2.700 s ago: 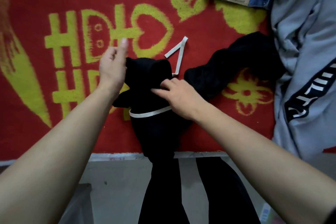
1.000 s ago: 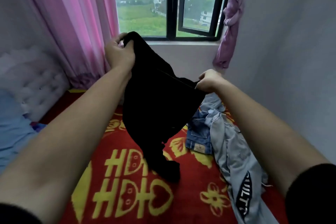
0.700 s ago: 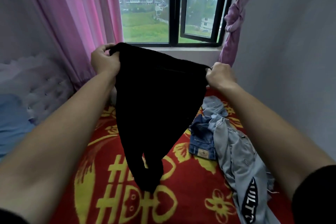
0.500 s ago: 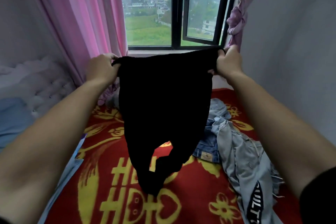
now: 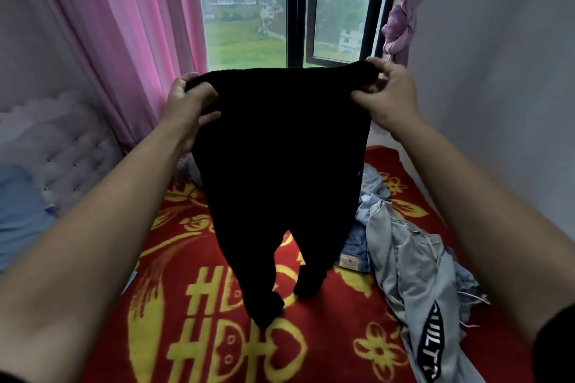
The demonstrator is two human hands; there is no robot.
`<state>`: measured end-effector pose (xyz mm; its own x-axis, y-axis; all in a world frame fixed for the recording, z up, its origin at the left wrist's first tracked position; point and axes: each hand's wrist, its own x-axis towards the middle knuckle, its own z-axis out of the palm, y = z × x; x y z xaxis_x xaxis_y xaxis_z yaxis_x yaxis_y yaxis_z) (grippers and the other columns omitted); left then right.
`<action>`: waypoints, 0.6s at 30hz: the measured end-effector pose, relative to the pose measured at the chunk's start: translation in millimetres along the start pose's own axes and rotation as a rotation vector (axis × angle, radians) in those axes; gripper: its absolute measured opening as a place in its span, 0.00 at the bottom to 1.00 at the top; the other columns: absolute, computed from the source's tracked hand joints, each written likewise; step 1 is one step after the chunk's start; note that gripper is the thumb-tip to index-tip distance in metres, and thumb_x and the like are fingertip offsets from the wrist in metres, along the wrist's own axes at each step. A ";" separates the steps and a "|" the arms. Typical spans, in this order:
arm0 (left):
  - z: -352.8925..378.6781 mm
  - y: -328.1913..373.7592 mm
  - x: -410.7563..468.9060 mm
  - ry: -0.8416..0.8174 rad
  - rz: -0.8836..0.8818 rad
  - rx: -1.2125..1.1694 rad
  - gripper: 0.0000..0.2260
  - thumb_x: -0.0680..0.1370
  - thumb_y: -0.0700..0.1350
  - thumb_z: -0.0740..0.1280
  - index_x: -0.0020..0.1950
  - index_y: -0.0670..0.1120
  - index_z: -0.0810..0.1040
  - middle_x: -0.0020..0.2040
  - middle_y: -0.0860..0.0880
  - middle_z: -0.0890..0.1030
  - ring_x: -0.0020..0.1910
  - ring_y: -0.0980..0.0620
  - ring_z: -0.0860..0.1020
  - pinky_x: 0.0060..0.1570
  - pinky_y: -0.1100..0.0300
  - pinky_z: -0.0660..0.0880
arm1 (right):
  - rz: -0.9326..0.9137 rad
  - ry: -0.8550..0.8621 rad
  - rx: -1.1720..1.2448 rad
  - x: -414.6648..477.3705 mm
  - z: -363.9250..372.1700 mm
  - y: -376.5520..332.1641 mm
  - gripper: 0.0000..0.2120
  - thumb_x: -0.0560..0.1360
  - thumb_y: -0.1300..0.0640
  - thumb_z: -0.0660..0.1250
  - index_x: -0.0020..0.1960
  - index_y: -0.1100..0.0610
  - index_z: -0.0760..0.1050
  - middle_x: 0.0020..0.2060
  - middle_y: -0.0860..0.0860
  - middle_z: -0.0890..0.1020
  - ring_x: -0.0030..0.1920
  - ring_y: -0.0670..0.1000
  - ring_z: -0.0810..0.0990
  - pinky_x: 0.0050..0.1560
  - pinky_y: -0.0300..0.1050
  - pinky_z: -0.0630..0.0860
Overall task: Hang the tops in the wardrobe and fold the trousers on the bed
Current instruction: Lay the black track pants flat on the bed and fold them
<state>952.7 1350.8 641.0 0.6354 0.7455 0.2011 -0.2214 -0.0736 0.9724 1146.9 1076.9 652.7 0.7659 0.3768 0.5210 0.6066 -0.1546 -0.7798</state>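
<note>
While held up in mid-air over the red bedspread (image 5: pixel 342 339), spread flat and wide at the waistband: black trousers (image 5: pixel 280 149), both legs hanging straight down, cuffs low at the bedspread, touching or just above, cannot tell. Gripped at one waistband corner by the left hand (image 5: pixel 186 102), fingers curled round the hem; pinched at the other corner by the right hand (image 5: pixel 389 93), thumb and fingers bunching the cloth. Lying just right of the hanging legs, a grey top (image 5: pixel 413 283) partly over blue jeans (image 5: pixel 354 246). Beyond, a window (image 5: pixel 294 9) between pink curtains (image 5: pixel 140 56).
</note>
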 end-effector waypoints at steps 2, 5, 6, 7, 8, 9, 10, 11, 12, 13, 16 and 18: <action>-3.1 -7.9 2.1 -0.033 0.059 0.184 0.19 0.72 0.41 0.74 0.57 0.55 0.70 0.54 0.51 0.77 0.53 0.52 0.79 0.50 0.54 0.81 | -0.070 0.015 -0.221 1.7 -0.6 9.0 0.24 0.67 0.50 0.79 0.61 0.55 0.80 0.54 0.51 0.80 0.52 0.51 0.82 0.58 0.48 0.80; -13.5 -18.5 9.1 0.083 0.138 0.442 0.18 0.63 0.53 0.81 0.47 0.55 0.78 0.45 0.48 0.84 0.45 0.49 0.83 0.48 0.49 0.81 | -0.060 0.037 -0.330 1.8 -7.7 22.4 0.19 0.73 0.45 0.74 0.57 0.57 0.80 0.52 0.55 0.82 0.52 0.55 0.82 0.57 0.54 0.79; -12.3 -18.8 6.9 0.102 0.144 0.486 0.15 0.65 0.56 0.79 0.44 0.52 0.80 0.39 0.47 0.85 0.39 0.49 0.84 0.45 0.48 0.81 | -0.049 0.036 -0.390 0.4 -10.3 25.8 0.20 0.75 0.44 0.71 0.58 0.57 0.79 0.52 0.57 0.82 0.53 0.57 0.81 0.56 0.54 0.78; -9.8 -20.4 5.6 0.105 0.177 0.562 0.13 0.67 0.58 0.77 0.43 0.51 0.81 0.33 0.48 0.84 0.34 0.49 0.83 0.41 0.51 0.80 | -0.047 0.038 -0.461 -0.6 -12.0 29.6 0.20 0.77 0.44 0.69 0.60 0.58 0.76 0.53 0.58 0.82 0.53 0.59 0.80 0.55 0.54 0.77; -6.3 -21.2 2.4 0.108 0.231 0.708 0.14 0.70 0.61 0.74 0.43 0.51 0.82 0.31 0.49 0.82 0.33 0.49 0.81 0.38 0.53 0.78 | -0.055 0.035 -0.531 -2.9 -12.5 32.6 0.18 0.79 0.45 0.66 0.60 0.58 0.74 0.53 0.59 0.81 0.54 0.62 0.79 0.52 0.53 0.76; -2.7 -22.4 -1.5 0.106 0.272 0.872 0.15 0.71 0.63 0.72 0.44 0.52 0.82 0.32 0.51 0.81 0.34 0.50 0.80 0.37 0.55 0.75 | -0.065 0.030 -0.569 -4.3 -12.2 36.6 0.17 0.80 0.46 0.65 0.60 0.58 0.71 0.53 0.60 0.81 0.53 0.64 0.79 0.50 0.53 0.74; 1.7 -22.6 -8.2 0.106 0.265 1.008 0.16 0.72 0.65 0.70 0.46 0.53 0.83 0.33 0.53 0.80 0.37 0.50 0.79 0.38 0.56 0.73 | -0.060 0.010 -0.578 -5.8 -11.9 39.7 0.16 0.81 0.48 0.64 0.61 0.58 0.70 0.52 0.61 0.81 0.53 0.65 0.79 0.49 0.53 0.72; 4.3 -25.0 -12.2 0.087 0.211 1.101 0.17 0.72 0.66 0.69 0.47 0.54 0.83 0.34 0.53 0.80 0.40 0.49 0.79 0.40 0.55 0.73 | -0.050 -0.022 -0.570 -7.0 -11.5 43.8 0.15 0.81 0.50 0.64 0.61 0.59 0.69 0.53 0.61 0.81 0.53 0.65 0.79 0.50 0.53 0.72; 7.3 -29.2 -16.6 0.058 0.125 1.156 0.18 0.72 0.67 0.68 0.48 0.55 0.83 0.36 0.52 0.81 0.43 0.48 0.81 0.44 0.55 0.74 | -0.030 -0.075 -0.545 -7.5 -11.7 49.2 0.15 0.81 0.52 0.64 0.62 0.59 0.69 0.54 0.62 0.81 0.54 0.65 0.78 0.52 0.53 0.73; 8.7 -36.8 -20.1 0.043 0.044 1.207 0.19 0.72 0.68 0.67 0.50 0.55 0.83 0.39 0.51 0.83 0.47 0.46 0.82 0.47 0.54 0.75 | -0.006 -0.142 -0.515 -9.4 -11.2 56.7 0.14 0.81 0.53 0.65 0.62 0.60 0.70 0.55 0.61 0.80 0.56 0.65 0.78 0.55 0.54 0.74; 13.3 -78.0 -37.1 0.024 -0.090 1.393 0.19 0.73 0.66 0.68 0.58 0.58 0.82 0.59 0.45 0.78 0.58 0.41 0.78 0.56 0.52 0.73 | 0.048 -0.353 -0.486 -26.9 -6.9 91.2 0.15 0.78 0.57 0.67 0.63 0.59 0.72 0.58 0.59 0.80 0.60 0.61 0.77 0.59 0.48 0.71; 18.6 -111.7 -54.3 -0.031 -0.167 1.422 0.18 0.75 0.63 0.69 0.60 0.55 0.81 0.62 0.44 0.74 0.60 0.40 0.77 0.58 0.51 0.73 | 0.042 -0.480 -0.508 -46.5 -6.2 119.2 0.19 0.74 0.56 0.69 0.63 0.56 0.73 0.57 0.57 0.80 0.59 0.58 0.78 0.57 0.45 0.71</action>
<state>956.7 1306.2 523.7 0.5994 0.7982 0.0594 0.7600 -0.5908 0.2708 1184.9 1035.3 537.6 0.6827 0.7050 0.1921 0.6929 -0.5412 -0.4764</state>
